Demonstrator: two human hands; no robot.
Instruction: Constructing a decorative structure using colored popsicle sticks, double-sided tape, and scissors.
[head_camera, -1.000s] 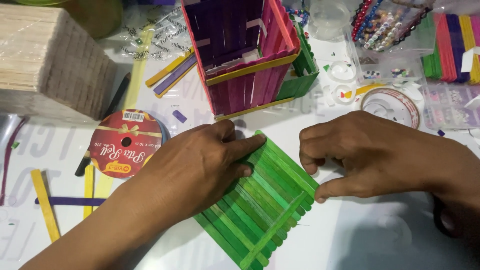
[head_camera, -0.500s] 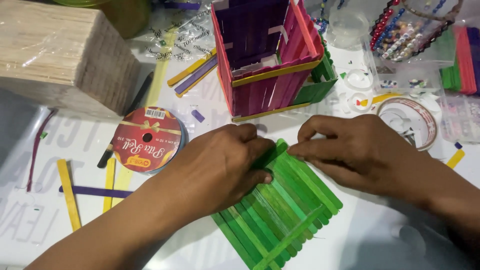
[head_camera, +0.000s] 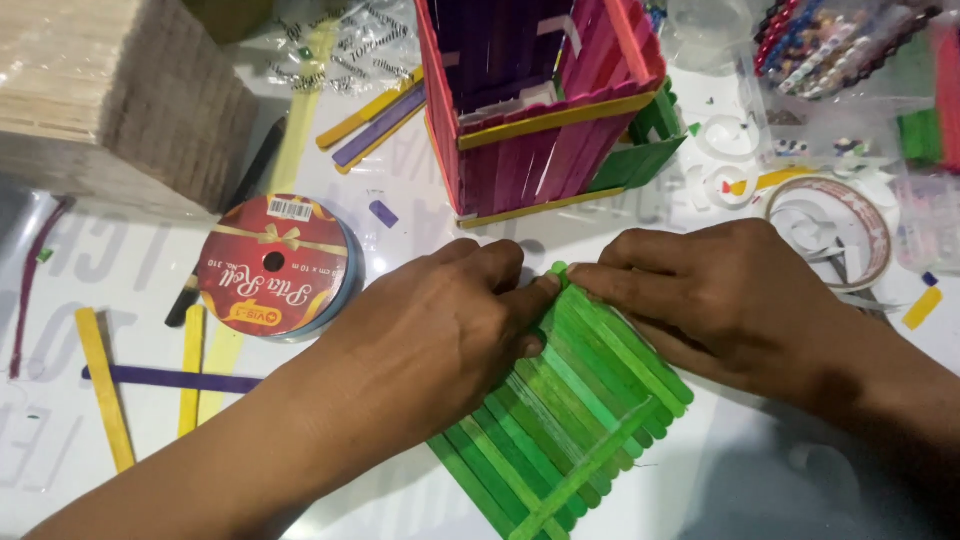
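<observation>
Two bare hands press down on a green stick panel. The panel is made of many green craft sticks side by side, with one green stick laid across them near the bottom. It lies flat on the white table, tilted so one corner points far and the other points near.

The left hand lies flat on the left side of the panel. Its fingers are spread and bent a little, and they press on the sticks; they do not close around anything. The right hand rests on the far right edge of the panel. Its fingertips push on the top corner of the sticks, right beside the left hand's fingertips. It does not wrap around the panel either.

Just beyond the hands stands a box made of pink and purple sticks with yellow sticks across it. To the left lies a red ribbon roll. Loose yellow sticks and a purple stick lie near the left edge. A big block of plain wooden sticks sits far left. A tape roll lies far right.
</observation>
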